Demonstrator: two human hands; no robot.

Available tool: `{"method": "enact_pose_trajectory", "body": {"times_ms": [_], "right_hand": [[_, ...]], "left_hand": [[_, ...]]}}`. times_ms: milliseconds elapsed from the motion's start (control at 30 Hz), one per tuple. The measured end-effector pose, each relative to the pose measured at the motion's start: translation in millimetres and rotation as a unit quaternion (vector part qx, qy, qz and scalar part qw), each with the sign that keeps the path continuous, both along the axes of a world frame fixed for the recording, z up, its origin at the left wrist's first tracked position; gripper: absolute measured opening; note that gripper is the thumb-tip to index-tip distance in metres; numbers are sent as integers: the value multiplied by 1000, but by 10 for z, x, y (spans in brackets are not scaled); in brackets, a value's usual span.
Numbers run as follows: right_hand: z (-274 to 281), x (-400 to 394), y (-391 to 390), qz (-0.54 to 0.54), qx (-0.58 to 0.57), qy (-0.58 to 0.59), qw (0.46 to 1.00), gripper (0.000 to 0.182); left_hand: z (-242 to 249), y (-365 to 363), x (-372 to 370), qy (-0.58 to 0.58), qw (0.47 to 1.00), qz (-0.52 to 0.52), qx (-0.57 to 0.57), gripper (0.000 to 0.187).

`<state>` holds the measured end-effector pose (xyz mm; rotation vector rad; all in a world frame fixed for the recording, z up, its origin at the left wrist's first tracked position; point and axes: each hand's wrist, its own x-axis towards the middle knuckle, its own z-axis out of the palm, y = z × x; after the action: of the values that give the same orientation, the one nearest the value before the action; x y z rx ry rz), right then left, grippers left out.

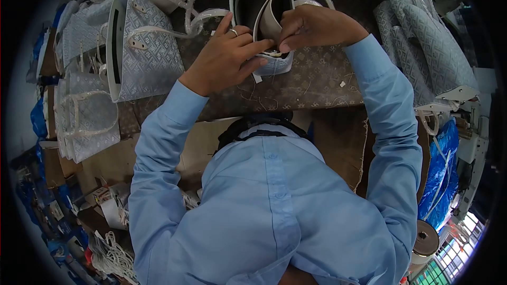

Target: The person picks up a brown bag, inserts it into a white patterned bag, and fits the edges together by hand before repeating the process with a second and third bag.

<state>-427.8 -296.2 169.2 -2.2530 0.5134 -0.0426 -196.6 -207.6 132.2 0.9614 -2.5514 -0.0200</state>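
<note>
A pale grey handbag point(275, 65) stands at the table's near side with its mouth open upward, showing a dark interior and a light inner divider. My left hand point(224, 58), with a ring on one finger, holds the bag's near end, index finger and thumb at the rim and the other fingers over the left side. Closed in a pinch, my right hand point(317, 27) grips the same rim from the right. A small shiny spot shows between the fingertips; I cannot make out what it is.
Patterned tote bags point(150, 47) with clear-wrapped handles crowd the left. More patterned bags point(435, 53) lie stacked at the right. Loose threads and scraps litter the brown patterned table cover point(317, 82). Blue plastic point(441, 171) and a spool point(425, 238) are at lower right.
</note>
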Motion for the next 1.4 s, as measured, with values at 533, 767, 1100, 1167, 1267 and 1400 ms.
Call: {"method": "enact_pose_trajectory", "body": {"times_ms": [533,767,1100,1167,1267,1400], "right_hand": [[-110,-79,200,-11,-116,-126,985,35],[-136,-44,227,-11,-119,-155,981,36],[-103,-54,249,-40,-88,-149,984,32],[-124,-67,247,-43,-85,-153,984,32],[-133,-109,228,-27,-75,-166,983,32],[-127,-132,227,-41,-26,-179,983,34]], "left_hand": [[100,132,-89,33,998,45,31,33],[180,249,-182,26,995,97,27,32],[102,350,-381,-20,990,128,-60,32],[73,342,-364,-18,989,130,-75,32],[52,329,-324,-13,989,126,-79,30],[43,312,-309,-16,991,120,-52,25]]}}
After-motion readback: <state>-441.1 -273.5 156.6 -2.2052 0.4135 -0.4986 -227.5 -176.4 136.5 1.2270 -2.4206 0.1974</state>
